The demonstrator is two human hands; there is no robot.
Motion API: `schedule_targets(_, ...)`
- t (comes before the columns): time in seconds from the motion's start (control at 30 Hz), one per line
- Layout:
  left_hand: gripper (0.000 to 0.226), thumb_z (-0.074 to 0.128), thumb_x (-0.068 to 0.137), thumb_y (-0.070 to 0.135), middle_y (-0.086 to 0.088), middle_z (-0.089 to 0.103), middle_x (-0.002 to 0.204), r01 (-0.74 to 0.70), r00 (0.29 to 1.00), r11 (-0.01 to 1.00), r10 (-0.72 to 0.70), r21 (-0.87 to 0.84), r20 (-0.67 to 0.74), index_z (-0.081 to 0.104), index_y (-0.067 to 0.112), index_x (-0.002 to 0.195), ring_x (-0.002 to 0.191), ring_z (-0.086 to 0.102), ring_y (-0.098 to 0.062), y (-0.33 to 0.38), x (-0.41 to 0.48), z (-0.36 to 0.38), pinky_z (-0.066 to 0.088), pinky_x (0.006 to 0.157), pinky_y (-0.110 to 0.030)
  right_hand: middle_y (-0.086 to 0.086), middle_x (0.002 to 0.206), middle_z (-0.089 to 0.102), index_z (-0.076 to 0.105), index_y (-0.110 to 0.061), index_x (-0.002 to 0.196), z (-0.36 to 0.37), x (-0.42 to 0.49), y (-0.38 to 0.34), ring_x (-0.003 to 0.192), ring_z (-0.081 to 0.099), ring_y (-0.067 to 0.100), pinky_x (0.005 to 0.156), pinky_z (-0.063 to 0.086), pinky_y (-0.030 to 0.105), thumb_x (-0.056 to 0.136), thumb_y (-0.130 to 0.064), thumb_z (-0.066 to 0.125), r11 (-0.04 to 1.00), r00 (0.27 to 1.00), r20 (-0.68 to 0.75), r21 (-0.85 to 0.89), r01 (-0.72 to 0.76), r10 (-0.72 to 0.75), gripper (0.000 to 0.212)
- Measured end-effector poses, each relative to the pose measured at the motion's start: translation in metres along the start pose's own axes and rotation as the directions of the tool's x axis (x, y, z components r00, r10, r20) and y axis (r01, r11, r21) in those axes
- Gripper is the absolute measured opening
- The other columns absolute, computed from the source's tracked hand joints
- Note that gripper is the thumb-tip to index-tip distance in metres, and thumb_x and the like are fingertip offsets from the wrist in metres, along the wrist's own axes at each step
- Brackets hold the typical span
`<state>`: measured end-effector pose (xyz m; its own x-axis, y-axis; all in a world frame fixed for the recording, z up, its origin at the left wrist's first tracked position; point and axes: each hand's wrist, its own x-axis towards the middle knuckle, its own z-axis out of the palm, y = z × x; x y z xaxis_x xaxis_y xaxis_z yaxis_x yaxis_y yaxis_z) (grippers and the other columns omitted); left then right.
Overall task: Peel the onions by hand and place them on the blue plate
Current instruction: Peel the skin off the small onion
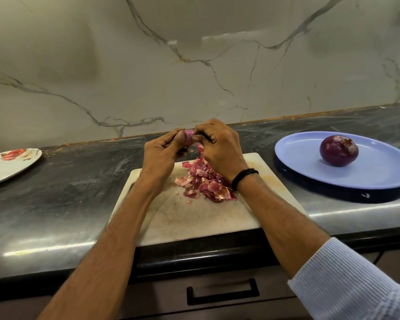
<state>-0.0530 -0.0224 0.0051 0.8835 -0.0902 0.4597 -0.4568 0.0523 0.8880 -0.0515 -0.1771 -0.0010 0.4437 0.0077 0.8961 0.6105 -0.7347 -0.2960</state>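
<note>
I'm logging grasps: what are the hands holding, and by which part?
The left hand grips a small purple-red onion round its side, thumb across it; the right hand pinches its skin at the other side.

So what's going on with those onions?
A person is peeling a red onion by hand. Their left hand grips it above the cutting board, while the right hand pinches at its skin. A pile of peels lies on the board under the hands. Another onion, shiny and purple, already sits on the blue plate to the right. A white plate sits off to the left.
</note>
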Motion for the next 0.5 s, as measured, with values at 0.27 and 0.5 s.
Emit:
schedule_targets(0.27,0.023,0.059,0.100,0.030,-0.011,0.077,0.105,0.102,0.990,0.978,-0.117,-0.184,-0.076,0.075,0.014,0.103,0.106,0.070,-0.033,0.0005,0.0061,-0.0024,0.059,0.080,-0.031,0.008,0.092,0.066,0.071,-0.005,0.094,0.0010,-0.0036,0.0055,0.084,0.057,0.014,0.076,0.042,0.012,0.088,0.001,0.067,0.991,0.986,0.106,-0.030,-0.127,0.129,0.010)
schedule_targets(0.5,0.022,0.058,0.101,0.031,-0.005,0.077,0.098,0.125,0.991,0.977,-0.133,-0.172,-0.033,0.075,0.016,0.101,0.098,0.071,-0.022,-0.0009,0.0047,-0.0011,0.058,0.085,-0.031,0.008,0.099,0.067,0.068,-0.006,0.103,-0.0029,-0.0014,-0.0016,0.088,0.058,0.012,0.080,0.051,0.019,0.084,-0.008,0.076,0.990,0.989,0.068,0.049,-0.131,0.128,0.020)
